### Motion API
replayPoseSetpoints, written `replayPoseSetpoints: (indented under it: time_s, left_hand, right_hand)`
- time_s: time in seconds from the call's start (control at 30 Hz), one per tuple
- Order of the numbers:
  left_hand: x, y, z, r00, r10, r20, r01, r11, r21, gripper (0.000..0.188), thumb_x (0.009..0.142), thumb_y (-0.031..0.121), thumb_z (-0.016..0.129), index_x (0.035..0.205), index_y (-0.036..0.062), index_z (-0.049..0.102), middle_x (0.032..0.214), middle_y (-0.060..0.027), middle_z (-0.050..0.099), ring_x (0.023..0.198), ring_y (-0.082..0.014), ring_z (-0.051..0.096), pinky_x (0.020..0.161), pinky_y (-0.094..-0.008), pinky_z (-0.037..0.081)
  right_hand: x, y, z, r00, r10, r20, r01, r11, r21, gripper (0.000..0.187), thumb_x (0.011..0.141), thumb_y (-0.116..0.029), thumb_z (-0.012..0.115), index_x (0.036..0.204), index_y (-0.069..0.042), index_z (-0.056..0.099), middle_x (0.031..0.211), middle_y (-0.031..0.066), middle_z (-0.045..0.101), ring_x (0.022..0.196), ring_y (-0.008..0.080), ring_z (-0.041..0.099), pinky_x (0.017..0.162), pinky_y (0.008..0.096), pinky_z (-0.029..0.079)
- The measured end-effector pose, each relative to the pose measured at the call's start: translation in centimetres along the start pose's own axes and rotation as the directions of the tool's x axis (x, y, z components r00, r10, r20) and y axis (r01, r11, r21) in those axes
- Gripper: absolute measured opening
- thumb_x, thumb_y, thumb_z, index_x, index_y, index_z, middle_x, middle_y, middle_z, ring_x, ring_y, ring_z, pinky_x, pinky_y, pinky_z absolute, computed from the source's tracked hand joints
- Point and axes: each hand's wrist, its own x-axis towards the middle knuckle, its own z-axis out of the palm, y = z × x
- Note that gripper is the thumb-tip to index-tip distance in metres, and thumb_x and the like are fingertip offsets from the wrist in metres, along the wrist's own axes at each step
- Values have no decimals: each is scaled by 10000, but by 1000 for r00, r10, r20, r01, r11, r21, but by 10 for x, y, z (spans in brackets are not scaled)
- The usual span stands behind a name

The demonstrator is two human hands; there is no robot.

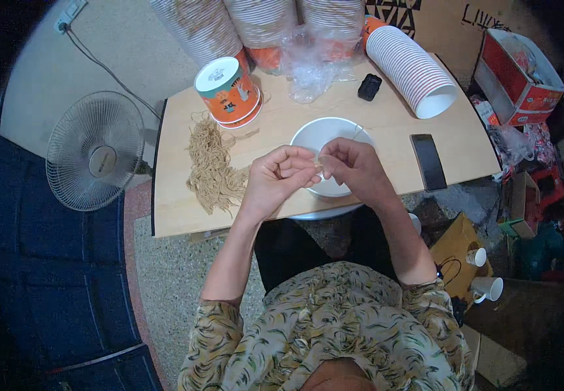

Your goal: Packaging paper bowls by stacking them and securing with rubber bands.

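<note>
Over a round white tub (308, 132) at the table's front edge, my two hands meet fingertip to fingertip. My left hand (275, 179) is closed in a pinch, and so is my right hand (358, 171). Between them shows a short bit of thin tan cord (319, 165), mostly hidden by the fingers. A thin strand also stands out near the tub's right rim, behind my right hand. Left of my left hand lies a tangled heap of tan cords (213, 166). The tub's lower part is hidden by my hands.
An orange-and-green paper tub (230, 98) stands upside down behind the cords. Tall stacks of tubs (262, 26), clear plastic (311, 68), a black object (369, 86) and a lying stack (409, 68) fill the back. A phone (428, 161) lies right; a fan (99, 153) stands left.
</note>
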Motion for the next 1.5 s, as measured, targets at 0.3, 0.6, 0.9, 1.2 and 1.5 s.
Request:
replayPoseSetpoints:
  time_s: [0.3, 0.6, 0.9, 1.2, 1.5]
  left_hand:
    - [2, -4, 3, 999, -13, -50, 16, 998, 63, 172, 900, -4, 707, 1061, -32, 654, 921, -104, 733, 832, -127, 712, 754, -235, 578]
    - [-1, -2, 2, 996, 2, -90, 2, 999, 53, 113, 907, -16, 687, 1017, -31, 666, 878, -87, 727, 808, -113, 706, 721, -217, 573]
    - [-2, -2, -1, 999, 35, -34, -32, 995, 100, 115, 901, -25, 693, 1013, -36, 668, 891, -105, 729, 819, -126, 713, 739, -227, 581]
    - [-2, -1, -2, 998, -22, -65, 25, 998, 49, 129, 899, -12, 707, 1022, -22, 668, 926, -121, 735, 845, -158, 724, 765, -268, 607]
    - [-1, 0, -5, 997, -68, -36, 68, 998, -2, 192, 901, 9, 714, 1080, -20, 651, 948, -127, 735, 848, -160, 722, 762, -268, 603]
  right_hand:
    - [0, 2, 1, 998, 47, -37, -47, 999, -4, 120, 930, -146, 675, 966, -34, 652, 782, -31, 627, 678, 24, 547, 574, 192, 412]
    - [1, -6, 1, 991, 131, -9, -131, 991, 7, 111, 914, -78, 650, 985, 7, 642, 764, 28, 677, 689, 56, 620, 583, 234, 484]
    - [1, 2, -1, 994, 104, 35, -105, 994, 25, 127, 910, -80, 661, 992, 13, 638, 744, 34, 673, 620, 40, 578, 492, 204, 410]
    - [2, 3, -7, 992, 123, 33, -126, 987, 96, 219, 946, -227, 674, 1005, -19, 643, 723, 35, 646, 543, 49, 506, 495, 181, 388]
    - [3, -8, 1, 981, 191, 27, -192, 981, 19, 179, 950, -197, 662, 1000, -27, 680, 672, 20, 620, 510, 35, 456, 464, 193, 342]
